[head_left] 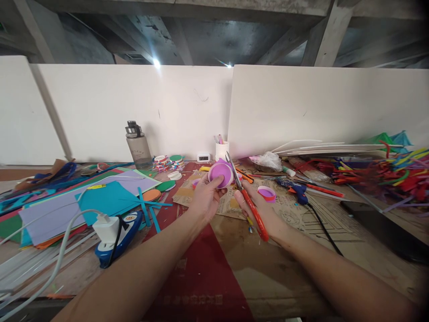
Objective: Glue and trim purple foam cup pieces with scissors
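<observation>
Between the thumb and fingers of my left hand (208,199) is a round purple piece with a pale rim (220,174), its flat face toward me. Some purple material sticks out past its upper edge. My right hand (259,212) is wrapped round red-handled scissors (250,203), blades pointing up and lying close along the round piece's right side. Whether the blades touch it I cannot tell. Beyond my right hand, a small ring with a purple inside and a red-and-white wall (267,193) rests on brown printed paper (231,208).
To the right lie a blue glue gun (298,192) with a black cord, a black flat object (385,228) and bright pipe cleaners (395,174). Coloured sheets (60,214), a blue power strip (117,239) and a water bottle (138,147) are on the left. A pen cup (221,150) stands behind.
</observation>
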Demonstrator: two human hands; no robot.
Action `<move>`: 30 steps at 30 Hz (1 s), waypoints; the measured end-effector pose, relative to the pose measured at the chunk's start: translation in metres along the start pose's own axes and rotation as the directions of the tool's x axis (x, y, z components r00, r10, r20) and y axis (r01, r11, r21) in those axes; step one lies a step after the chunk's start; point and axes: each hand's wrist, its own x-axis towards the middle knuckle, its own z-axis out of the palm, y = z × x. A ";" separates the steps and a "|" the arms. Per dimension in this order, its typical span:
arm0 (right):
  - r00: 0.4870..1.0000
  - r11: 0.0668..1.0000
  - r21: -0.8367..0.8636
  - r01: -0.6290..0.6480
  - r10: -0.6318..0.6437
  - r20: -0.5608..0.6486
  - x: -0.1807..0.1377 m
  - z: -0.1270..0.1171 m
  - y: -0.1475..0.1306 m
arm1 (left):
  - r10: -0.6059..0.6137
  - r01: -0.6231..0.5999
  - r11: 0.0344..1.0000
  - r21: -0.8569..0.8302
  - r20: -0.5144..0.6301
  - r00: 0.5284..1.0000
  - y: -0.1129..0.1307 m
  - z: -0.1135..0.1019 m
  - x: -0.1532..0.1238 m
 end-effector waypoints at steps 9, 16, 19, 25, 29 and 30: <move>0.999 0.998 0.046 -0.041 0.040 0.029 -0.001 -0.002 -0.005 | -0.014 0.014 1.000 0.023 0.026 1.000 0.000 0.000 -0.001; 0.999 0.997 0.057 -0.043 0.042 0.020 0.000 -0.002 -0.002 | -0.008 0.005 0.999 0.054 0.053 0.999 0.002 -0.004 0.003; 0.999 0.997 0.060 -0.040 0.039 0.022 0.001 -0.003 -0.003 | -0.001 -0.006 0.996 0.086 0.078 0.997 0.005 -0.005 0.005; 0.999 0.996 0.081 -0.043 0.040 0.036 -0.001 -0.005 -0.002 | -0.005 -0.008 0.991 0.136 0.099 0.995 0.010 -0.006 0.005; 0.998 0.996 0.078 -0.049 0.046 0.043 -0.002 -0.005 -0.003 | -0.011 -0.004 0.989 0.145 0.099 0.995 0.013 -0.007 0.007; 0.998 0.996 0.075 -0.047 0.044 0.045 -0.002 -0.005 -0.004 | -0.014 -0.002 0.988 0.152 0.106 0.994 0.013 -0.008 0.008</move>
